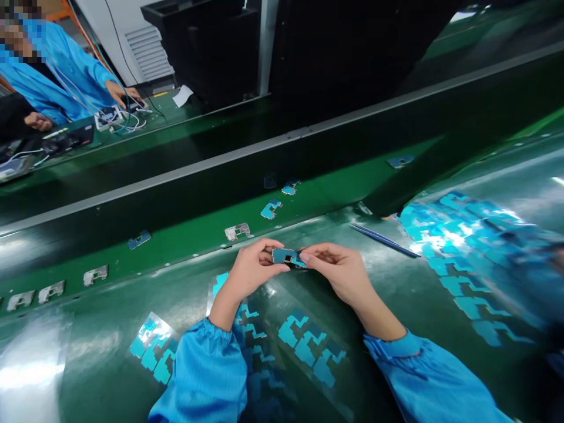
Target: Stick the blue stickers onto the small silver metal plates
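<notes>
Between my two hands is a small circuit board point(284, 255) with a blue face and a dark cut-out, raised above the green mat. Thumb and fingers of my left hand point(253, 264) pinch its left end. My right hand point(337, 270) is closed on its right end, the thumb lying over the blue face. Below my hands, a clear sheet with blue stickers point(304, 349) cut in the same outline lies on the mat. Another sheet of such stickers point(154, 346) lies to the left, and a further one is partly covered by my left forearm.
Several loose boards, among them a silvery one point(238, 231), lie along the green conveyor strip point(185, 247) beyond the mat. Blue tweezers point(385, 239) rest to the right, beside a large spread of blue stickers point(458, 252). Across the line, a person in a blue sleeve point(83, 53) handles cabled devices.
</notes>
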### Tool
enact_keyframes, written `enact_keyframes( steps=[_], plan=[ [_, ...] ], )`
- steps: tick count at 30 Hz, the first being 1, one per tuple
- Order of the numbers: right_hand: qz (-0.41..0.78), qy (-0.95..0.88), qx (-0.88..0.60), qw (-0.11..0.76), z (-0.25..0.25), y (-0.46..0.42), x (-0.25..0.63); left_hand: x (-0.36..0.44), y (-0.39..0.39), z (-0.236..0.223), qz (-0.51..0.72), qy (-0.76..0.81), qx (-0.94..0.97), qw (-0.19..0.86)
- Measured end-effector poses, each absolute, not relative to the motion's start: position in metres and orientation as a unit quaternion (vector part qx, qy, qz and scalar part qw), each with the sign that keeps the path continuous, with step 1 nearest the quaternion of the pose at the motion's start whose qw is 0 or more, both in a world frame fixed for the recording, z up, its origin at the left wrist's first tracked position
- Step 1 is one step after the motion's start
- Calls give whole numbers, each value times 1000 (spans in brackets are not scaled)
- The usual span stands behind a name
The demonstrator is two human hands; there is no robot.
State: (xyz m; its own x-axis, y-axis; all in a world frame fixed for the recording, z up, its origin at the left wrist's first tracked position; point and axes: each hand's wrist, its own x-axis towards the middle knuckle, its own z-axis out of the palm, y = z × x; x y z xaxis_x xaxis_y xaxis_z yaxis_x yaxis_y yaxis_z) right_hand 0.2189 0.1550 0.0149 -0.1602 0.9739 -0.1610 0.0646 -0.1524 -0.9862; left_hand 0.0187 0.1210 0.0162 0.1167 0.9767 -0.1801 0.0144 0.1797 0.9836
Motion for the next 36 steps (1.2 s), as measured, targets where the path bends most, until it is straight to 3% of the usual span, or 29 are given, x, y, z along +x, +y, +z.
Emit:
enact_keyframes(
  steps=[21, 36],
  plan=[
    [550, -531, -511, 393, 20, 155, 217, 19, 120, 15, 414, 535, 512, 529],
    [564, -529, -489, 405, 18, 158, 215, 23, 124, 18, 419, 522, 496, 553]
  ],
)
